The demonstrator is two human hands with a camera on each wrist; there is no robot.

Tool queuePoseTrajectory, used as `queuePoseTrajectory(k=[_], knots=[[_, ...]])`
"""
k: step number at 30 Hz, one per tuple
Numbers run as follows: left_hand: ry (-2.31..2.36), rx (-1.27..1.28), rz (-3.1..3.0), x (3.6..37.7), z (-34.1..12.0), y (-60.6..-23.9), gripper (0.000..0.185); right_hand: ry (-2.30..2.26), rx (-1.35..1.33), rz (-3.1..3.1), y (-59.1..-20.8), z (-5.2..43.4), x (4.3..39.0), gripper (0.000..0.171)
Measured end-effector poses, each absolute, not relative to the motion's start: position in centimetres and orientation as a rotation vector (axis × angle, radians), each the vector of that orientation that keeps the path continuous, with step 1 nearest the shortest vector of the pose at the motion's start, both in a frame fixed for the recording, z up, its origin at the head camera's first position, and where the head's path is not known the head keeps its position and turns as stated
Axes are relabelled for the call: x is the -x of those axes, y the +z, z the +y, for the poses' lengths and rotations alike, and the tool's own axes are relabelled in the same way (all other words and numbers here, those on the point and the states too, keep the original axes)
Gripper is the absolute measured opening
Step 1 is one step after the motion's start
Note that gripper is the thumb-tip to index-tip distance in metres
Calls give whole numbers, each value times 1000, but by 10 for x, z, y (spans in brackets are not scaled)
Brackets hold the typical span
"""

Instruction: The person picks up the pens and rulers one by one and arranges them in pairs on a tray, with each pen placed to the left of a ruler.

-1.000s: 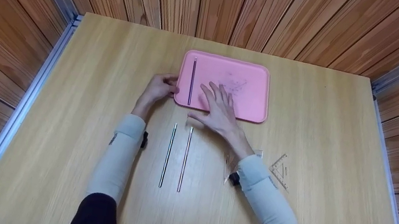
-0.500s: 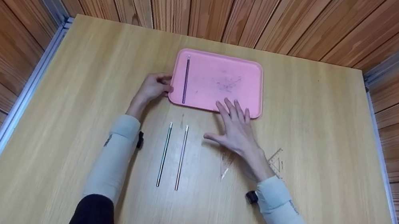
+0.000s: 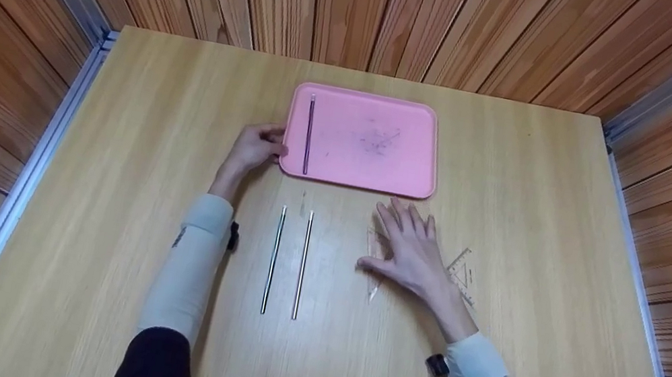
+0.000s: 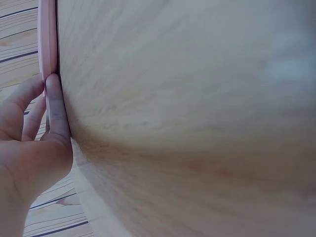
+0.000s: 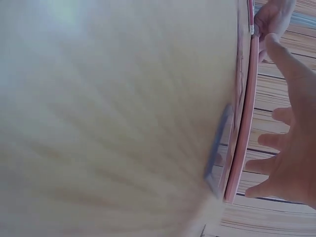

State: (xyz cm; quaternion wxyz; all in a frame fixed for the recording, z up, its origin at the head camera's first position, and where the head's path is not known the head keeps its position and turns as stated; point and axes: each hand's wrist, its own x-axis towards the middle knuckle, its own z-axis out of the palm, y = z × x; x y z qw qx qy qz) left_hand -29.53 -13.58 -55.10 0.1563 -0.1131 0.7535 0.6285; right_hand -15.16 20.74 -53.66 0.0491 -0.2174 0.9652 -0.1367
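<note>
Our right hand [image 3: 411, 249], fingers spread flat, rests on the clear set square [image 3: 373, 270] lying right of frame centre on the counter [image 3: 123, 194]; we judge it light, stiff and slippery, best pinched at an edge.

Left hand [image 3: 255, 146] sits at about 11 o'clock, forearm stretched forward, fingers loosely curled with thumb [image 4: 57, 111] extended straight. Right hand [image 3: 411, 249] lies at about 2 o'clock, palm down, fingers spread and straight, thumb pointing to 9 o'clock. Both arms wear pale sleeves, with a dark band at each wrist.
</note>
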Motion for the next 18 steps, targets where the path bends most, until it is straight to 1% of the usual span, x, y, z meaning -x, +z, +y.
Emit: queuePoseTrajectory(k=[10, 18], knots=[[1794, 301, 2187, 295, -137, -551, 52, -362, 643, 2941, -534, 211, 126, 103], [1792, 322, 2175, 295, -135, -551, 51, -234, 619, 2948, -534, 208, 121, 100]])
